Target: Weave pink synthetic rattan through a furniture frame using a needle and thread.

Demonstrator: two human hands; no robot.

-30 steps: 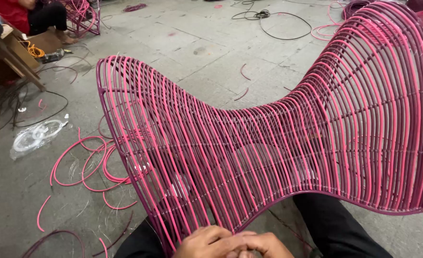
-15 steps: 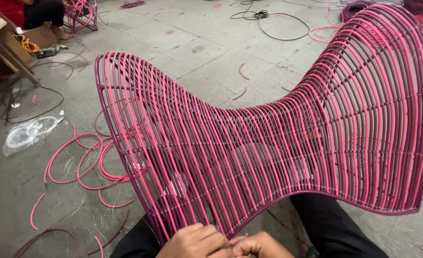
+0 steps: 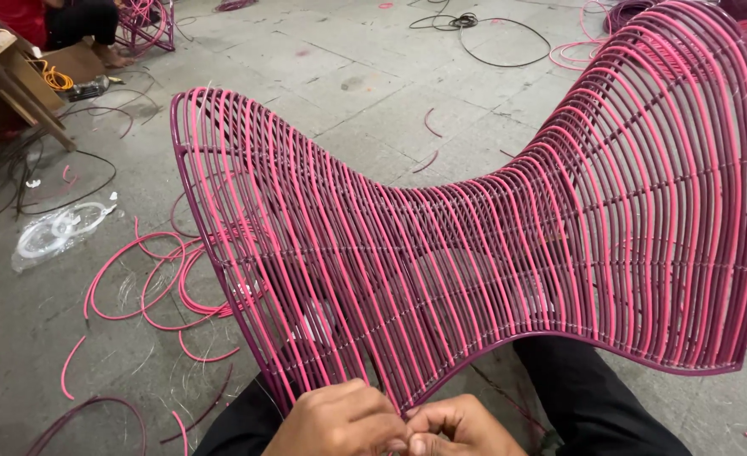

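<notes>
Both hands are working at the bottom edge of the view, pressed together at the near rim of a large curved chair frame (image 3: 475,236) woven in pink and maroon cord; the left hand (image 3: 339,420) is sitting curled, fingers folded in toward the right hand (image 3: 462,425), which is likewise closed, thumb and fingertips pinching at a point between the two; what exactly they are pinching is too small to tell, though it is looking like a cord end at the frame's lower edge; the frame is standing on the concrete floor (image 3: 365,93), rising directly above and beyond the hands, its near rim touching them, its two wings spreading left and right; judging by the strands, the weave is running close and even across nearly the whole frame, so the wrapping is appearing largely done, with the work remaining seemingly at the near rim, where the hands are; loose pink cord offcuts (image 3: 149,283) are lying on the floor to the left, well apart from the hands; a clear plastic bag (image 3: 57,232) is lying further left; a black cable (image 3: 491,34) is looping at the far side.
</notes>
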